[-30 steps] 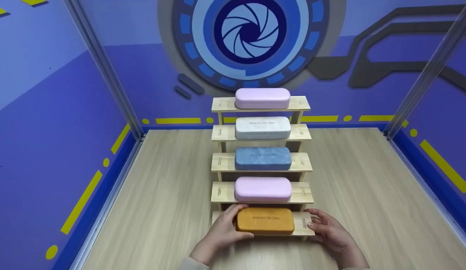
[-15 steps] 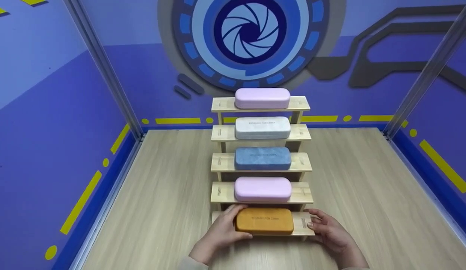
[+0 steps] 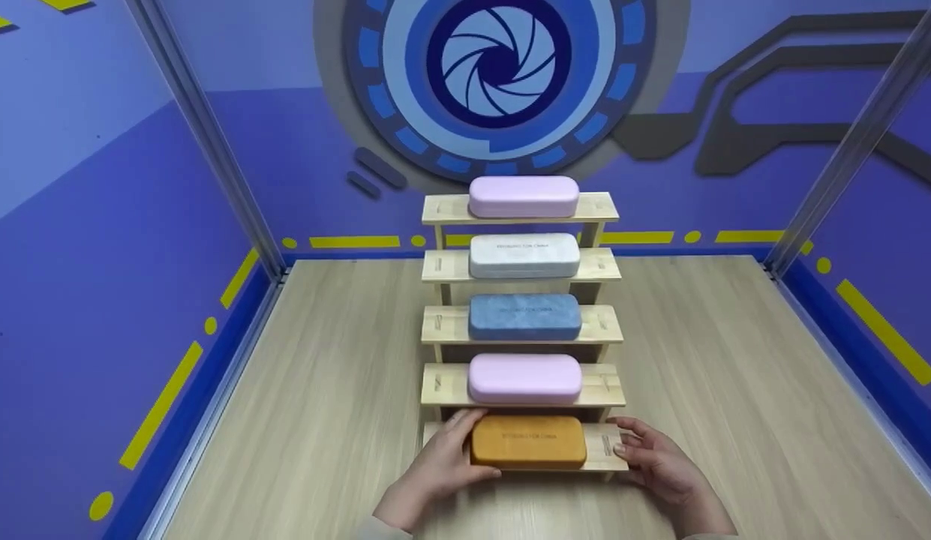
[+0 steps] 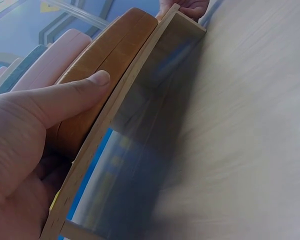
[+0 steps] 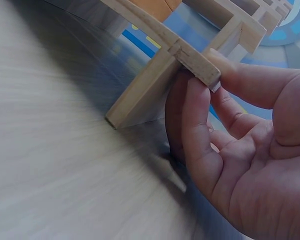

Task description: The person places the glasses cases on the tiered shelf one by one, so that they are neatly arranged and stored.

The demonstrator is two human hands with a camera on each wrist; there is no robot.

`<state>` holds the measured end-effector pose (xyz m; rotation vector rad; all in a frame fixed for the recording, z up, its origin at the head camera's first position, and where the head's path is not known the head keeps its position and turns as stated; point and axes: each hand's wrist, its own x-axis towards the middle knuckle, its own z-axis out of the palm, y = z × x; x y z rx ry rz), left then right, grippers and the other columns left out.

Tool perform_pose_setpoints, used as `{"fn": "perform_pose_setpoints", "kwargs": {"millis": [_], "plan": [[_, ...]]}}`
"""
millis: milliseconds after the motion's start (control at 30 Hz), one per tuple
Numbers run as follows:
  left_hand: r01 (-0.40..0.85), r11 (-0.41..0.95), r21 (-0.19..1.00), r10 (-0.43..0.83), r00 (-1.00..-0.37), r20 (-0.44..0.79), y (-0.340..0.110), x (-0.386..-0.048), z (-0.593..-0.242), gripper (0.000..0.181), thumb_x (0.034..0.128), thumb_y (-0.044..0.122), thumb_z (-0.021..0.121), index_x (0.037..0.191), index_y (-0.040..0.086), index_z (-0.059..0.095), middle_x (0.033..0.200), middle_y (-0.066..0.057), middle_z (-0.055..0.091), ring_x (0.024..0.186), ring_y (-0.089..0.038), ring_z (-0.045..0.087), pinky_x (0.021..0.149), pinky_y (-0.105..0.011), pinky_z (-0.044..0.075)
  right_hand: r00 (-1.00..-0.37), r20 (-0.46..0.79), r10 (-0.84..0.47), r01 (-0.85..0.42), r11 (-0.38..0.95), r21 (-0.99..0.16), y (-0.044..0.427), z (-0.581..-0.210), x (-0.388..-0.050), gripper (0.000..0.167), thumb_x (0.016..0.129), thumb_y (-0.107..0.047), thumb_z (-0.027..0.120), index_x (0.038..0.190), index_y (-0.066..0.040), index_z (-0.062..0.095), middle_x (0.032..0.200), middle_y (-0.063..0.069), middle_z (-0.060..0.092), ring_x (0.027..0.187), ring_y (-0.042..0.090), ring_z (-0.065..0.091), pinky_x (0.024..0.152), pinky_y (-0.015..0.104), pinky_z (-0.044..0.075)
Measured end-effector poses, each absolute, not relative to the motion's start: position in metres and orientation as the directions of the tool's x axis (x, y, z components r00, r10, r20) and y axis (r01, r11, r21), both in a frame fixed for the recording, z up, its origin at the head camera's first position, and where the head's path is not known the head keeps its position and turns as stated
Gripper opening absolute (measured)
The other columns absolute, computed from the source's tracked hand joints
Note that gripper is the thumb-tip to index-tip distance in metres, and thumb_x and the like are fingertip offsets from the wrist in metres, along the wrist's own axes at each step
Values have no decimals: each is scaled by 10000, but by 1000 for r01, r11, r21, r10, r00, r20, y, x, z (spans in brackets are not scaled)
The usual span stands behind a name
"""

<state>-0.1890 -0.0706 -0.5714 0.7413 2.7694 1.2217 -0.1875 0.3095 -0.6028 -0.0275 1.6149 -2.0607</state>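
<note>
An orange-brown glasses case (image 3: 529, 442) lies on the lowest step of a wooden stepped rack (image 3: 604, 447). My left hand (image 3: 441, 459) holds its left end, thumb along the front and fingers behind, as the left wrist view also shows with the thumb on the case (image 4: 110, 55). At the step's right end my right hand (image 3: 664, 461) pinches the board. In the right wrist view the thumb lies over the board's edge (image 5: 195, 65), with fingers of the right hand (image 5: 260, 135) beneath it. The fingertips behind the case are hidden.
On the higher steps sit a pink case (image 3: 525, 377), a blue case (image 3: 525, 316), a white case (image 3: 525, 255) and, at the top, another pink case (image 3: 524, 196). The rack stands on a wood-grain table (image 3: 345, 375) with printed walls (image 3: 270, 165) around it.
The orange-brown case has shifted very slightly left with my left hand, whose thumb and fingers draw back a little. My right hand stays on the board.
</note>
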Motion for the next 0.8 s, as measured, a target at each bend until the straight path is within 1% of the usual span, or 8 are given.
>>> {"fn": "perform_pose_setpoints", "kwargs": {"millis": [267,433,533,667,767,800], "plan": [[413,571,709,432,-886,169,-82,-186,-572,903,768,344,902,1512,72,469,1436,-87,569,1309,-291,566,1143,-492,460,-857,-295,-422,399,-182,-899,310,-602,-189,402,1024,-52,561,1395,-137,433,1191,-40,681,1052,126,705,893,322,611],[429,547,719,414,-885,213,-97,-183,-574,833,810,375,868,1494,76,499,1437,-98,574,1324,-320,563,1137,-511,458,-855,-298,-425,389,-146,-909,311,-600,-192,374,1013,-55,590,1351,-141,456,1178,-24,685,1025,131,719,861,314,622],[452,535,714,393,-881,264,-107,-179,-577,763,826,396,848,1454,80,550,1407,-83,600,1302,-302,588,1129,-465,476,-854,-302,-423,388,-132,-912,314,-598,-193,360,1010,-59,600,1338,-139,475,1148,-20,683,1000,127,723,846,311,626],[503,500,705,349,-862,368,-123,-176,-581,639,846,345,839,1371,55,618,1340,-65,653,1232,-265,641,1091,-362,514,-860,-290,-419,375,-134,-917,322,-594,-195,334,1018,-61,589,1331,-142,503,1090,-50,693,942,89,714,814,279,624],[505,465,727,299,-863,408,-137,-176,-582,555,862,271,829,1326,33,640,1273,-74,688,1161,-250,674,1041,-315,549,-878,-273,-393,334,-95,-938,331,-587,-198,336,1028,-80,581,1352,-111,496,1065,-75,714,904,63,696,784,241,603],[488,462,741,279,-872,401,-142,-177,-581,531,870,258,821,1316,29,643,1254,-74,696,1139,-243,679,1027,-303,556,-887,-269,-374,316,-71,-946,334,-584,-200,355,1032,-95,581,1374,-82,486,1068,-75,718,902,60,691,785,238,596]]}}
